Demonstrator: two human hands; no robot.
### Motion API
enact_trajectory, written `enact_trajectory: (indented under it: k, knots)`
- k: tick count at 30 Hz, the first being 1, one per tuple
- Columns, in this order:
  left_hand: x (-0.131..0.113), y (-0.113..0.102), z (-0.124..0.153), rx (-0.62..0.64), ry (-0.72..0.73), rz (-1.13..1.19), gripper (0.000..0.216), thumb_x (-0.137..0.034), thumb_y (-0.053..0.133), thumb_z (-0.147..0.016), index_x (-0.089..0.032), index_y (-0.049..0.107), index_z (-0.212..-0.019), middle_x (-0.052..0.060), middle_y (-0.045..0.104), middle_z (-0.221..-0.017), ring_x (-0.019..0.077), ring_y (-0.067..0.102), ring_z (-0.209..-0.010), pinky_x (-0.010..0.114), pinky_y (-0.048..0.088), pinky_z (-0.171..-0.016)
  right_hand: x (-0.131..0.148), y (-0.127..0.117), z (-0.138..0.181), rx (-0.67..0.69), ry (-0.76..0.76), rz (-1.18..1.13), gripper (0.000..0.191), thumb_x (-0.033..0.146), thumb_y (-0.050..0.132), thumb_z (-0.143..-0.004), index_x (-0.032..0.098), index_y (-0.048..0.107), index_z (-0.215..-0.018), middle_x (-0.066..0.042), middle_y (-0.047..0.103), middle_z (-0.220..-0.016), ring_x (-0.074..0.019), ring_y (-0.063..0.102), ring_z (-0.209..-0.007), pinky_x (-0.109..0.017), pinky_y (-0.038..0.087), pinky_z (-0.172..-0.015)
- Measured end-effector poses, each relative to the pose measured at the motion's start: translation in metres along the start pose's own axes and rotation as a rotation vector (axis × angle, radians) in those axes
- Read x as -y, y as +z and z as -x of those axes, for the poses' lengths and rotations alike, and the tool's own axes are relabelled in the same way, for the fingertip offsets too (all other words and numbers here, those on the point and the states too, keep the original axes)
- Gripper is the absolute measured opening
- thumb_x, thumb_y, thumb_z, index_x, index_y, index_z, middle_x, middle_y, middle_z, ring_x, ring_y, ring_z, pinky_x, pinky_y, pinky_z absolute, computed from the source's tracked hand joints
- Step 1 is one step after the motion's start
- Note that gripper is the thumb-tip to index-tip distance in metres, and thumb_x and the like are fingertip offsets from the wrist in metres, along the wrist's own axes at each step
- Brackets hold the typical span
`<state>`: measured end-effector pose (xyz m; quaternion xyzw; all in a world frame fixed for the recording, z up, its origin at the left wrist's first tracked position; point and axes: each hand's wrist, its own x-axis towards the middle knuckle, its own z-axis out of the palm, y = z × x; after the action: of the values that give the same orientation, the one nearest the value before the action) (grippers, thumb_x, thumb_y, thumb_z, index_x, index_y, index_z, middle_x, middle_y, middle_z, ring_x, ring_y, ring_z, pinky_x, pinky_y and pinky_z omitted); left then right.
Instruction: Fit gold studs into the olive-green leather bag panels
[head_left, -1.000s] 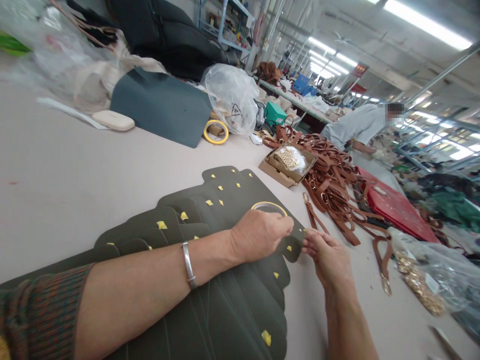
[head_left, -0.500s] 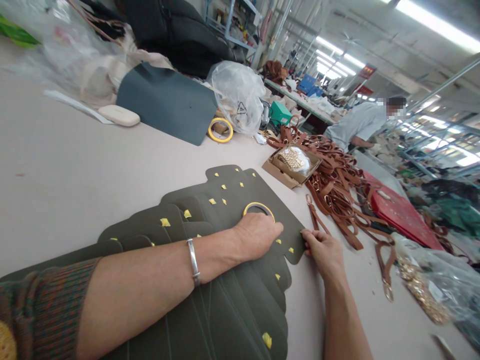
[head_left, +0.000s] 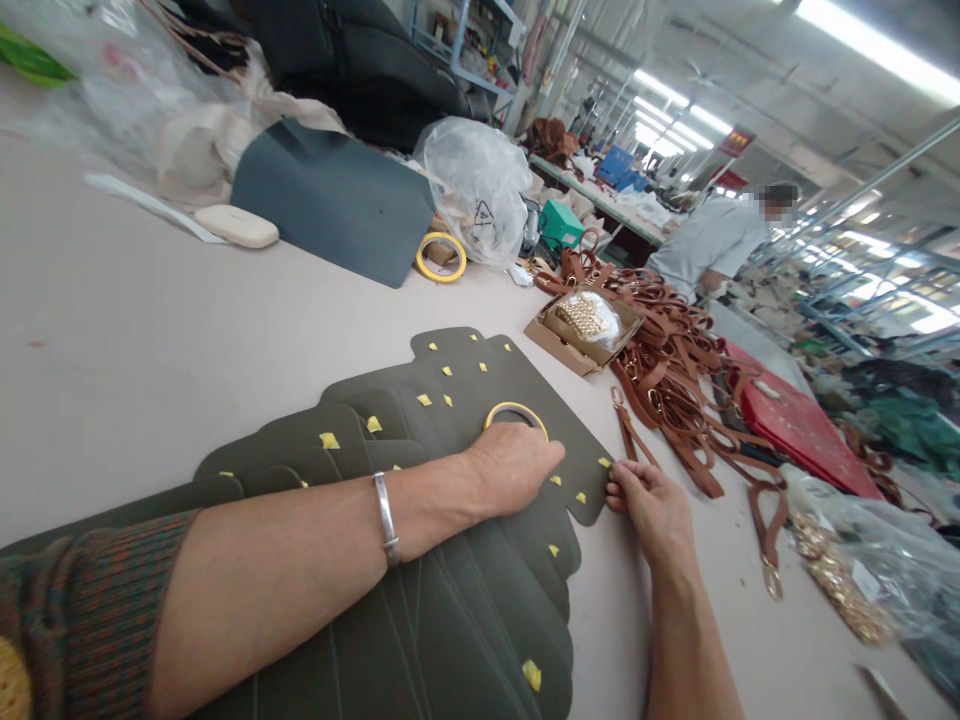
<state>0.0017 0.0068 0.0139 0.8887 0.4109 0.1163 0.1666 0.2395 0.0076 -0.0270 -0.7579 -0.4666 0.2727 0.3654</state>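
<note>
A fanned stack of dark olive leather pieces (head_left: pixel 465 600) lies on the table, dotted with small yellow tabs (head_left: pixel 329 440). My left hand (head_left: pixel 510 468), a silver bangle (head_left: pixel 385 518) on its wrist, rests closed on the top piece with its curled fingers against the near side of a yellow tape ring (head_left: pixel 517 408). My right hand (head_left: pixel 651 505) is at the top piece's right edge. Its fingertips are pinched there beside a yellow tab (head_left: pixel 604 462).
A pile of brown straps (head_left: pixel 667 360) and a cardboard box of gold hardware (head_left: pixel 585 325) lie to the right. Farther right are a red piece (head_left: pixel 795 425) and a bag of gold fittings (head_left: pixel 840 575). Behind are a grey-blue sheet (head_left: pixel 337 200), a second tape ring (head_left: pixel 441 256), a plastic bag (head_left: pixel 476 190) and a person in grey (head_left: pixel 712 245).
My left hand came down from a raised pinch and now lies on the leather by the tape ring. My right hand lowered to the piece's edge.
</note>
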Motion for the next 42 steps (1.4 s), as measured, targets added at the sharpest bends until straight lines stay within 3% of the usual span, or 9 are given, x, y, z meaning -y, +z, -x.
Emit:
enact_trajectory:
  k: [9, 17, 25, 28, 32, 36, 38, 42]
  knots:
    - [0.001, 0.001, 0.000, -0.020, 0.016, -0.007, 0.016, -0.011, 0.049, -0.086, -0.014, 0.064, -0.090, 0.012, 0.069, -0.088, 0.0244, 0.067, -0.084, 0.034, 0.053, -0.070, 0.011, 0.003, -0.001, -0.042, -0.108, 0.424, 0.034, 0.047, 0.058, -0.075, 0.018, 0.075, -0.077, -0.004, 0.067, -0.053, -0.0199, 0.063, -0.046, -0.032, 0.050, -0.055]
    - [0.001, 0.002, 0.000, -0.024, 0.018, -0.020, 0.014, -0.010, 0.050, -0.085, -0.015, 0.063, -0.088, 0.011, 0.069, -0.090, 0.0245, 0.067, -0.084, 0.032, 0.051, -0.068, 0.011, 0.007, -0.005, -0.076, -0.215, 0.483, 0.035, 0.051, 0.057, -0.075, 0.021, 0.076, -0.080, -0.006, 0.071, -0.069, -0.0246, 0.064, -0.071, -0.033, 0.043, -0.063]
    - [0.004, 0.007, -0.002, -0.043, 0.037, -0.012, 0.014, -0.010, 0.050, -0.083, -0.014, 0.063, -0.088, 0.011, 0.069, -0.087, 0.0257, 0.067, -0.081, 0.033, 0.051, -0.064, 0.000, -0.005, -0.011, 0.062, -0.301, 0.391, 0.044, 0.055, 0.057, -0.074, 0.019, 0.077, -0.090, -0.006, 0.073, -0.079, -0.0219, 0.063, -0.071, -0.031, 0.045, -0.063]
    - [0.002, 0.007, -0.005, -0.039, 0.045, 0.011, 0.014, -0.011, 0.049, -0.084, -0.014, 0.063, -0.089, 0.012, 0.069, -0.088, 0.0253, 0.066, -0.082, 0.033, 0.050, -0.066, 0.004, -0.005, -0.011, 0.051, -0.280, 0.399, 0.045, 0.053, 0.056, -0.076, 0.016, 0.076, -0.092, -0.007, 0.073, -0.079, -0.0219, 0.063, -0.071, -0.031, 0.045, -0.064]
    - [0.014, 0.001, 0.010, -0.050, 0.003, 0.033, 0.015, -0.013, 0.048, -0.086, -0.016, 0.063, -0.087, 0.010, 0.068, -0.088, 0.0227, 0.065, -0.084, 0.030, 0.047, -0.068, 0.026, 0.023, -0.001, -0.007, -0.216, 0.474, 0.043, 0.044, 0.058, -0.079, 0.012, 0.072, -0.106, -0.007, 0.071, -0.078, -0.0196, 0.063, -0.070, -0.029, 0.045, -0.064]
    - [0.047, 0.001, 0.020, -0.088, -0.057, 0.020, 0.015, -0.018, 0.047, -0.088, -0.019, 0.061, -0.085, 0.005, 0.066, -0.088, 0.0209, 0.062, -0.083, 0.029, 0.043, -0.068, 0.040, 0.058, -0.010, -0.002, -0.193, 0.531, 0.037, 0.041, 0.061, -0.080, 0.020, 0.070, -0.110, 0.000, 0.073, -0.086, -0.0131, 0.065, -0.075, -0.022, 0.047, -0.070]
    - [0.046, 0.003, 0.017, -0.130, -0.027, 0.039, 0.015, -0.021, 0.046, -0.090, -0.020, 0.061, -0.085, 0.004, 0.065, -0.089, 0.0195, 0.060, -0.082, 0.028, 0.043, -0.069, 0.042, 0.052, -0.009, 0.000, -0.178, 0.558, 0.036, 0.041, 0.060, -0.082, 0.021, 0.070, -0.110, 0.001, 0.072, -0.084, -0.0121, 0.065, -0.071, -0.022, 0.048, -0.068]
    - [0.010, 0.004, 0.007, -0.294, 0.183, 0.158, 0.014, -0.018, 0.046, -0.092, -0.019, 0.060, -0.090, 0.002, 0.065, -0.093, 0.0158, 0.060, -0.089, 0.025, 0.045, -0.080, 0.047, 0.009, 0.000, 0.006, -0.182, 0.627, 0.038, 0.038, 0.057, -0.083, 0.012, 0.070, -0.108, -0.006, 0.071, -0.074, -0.0191, 0.066, -0.067, -0.029, 0.049, -0.065]
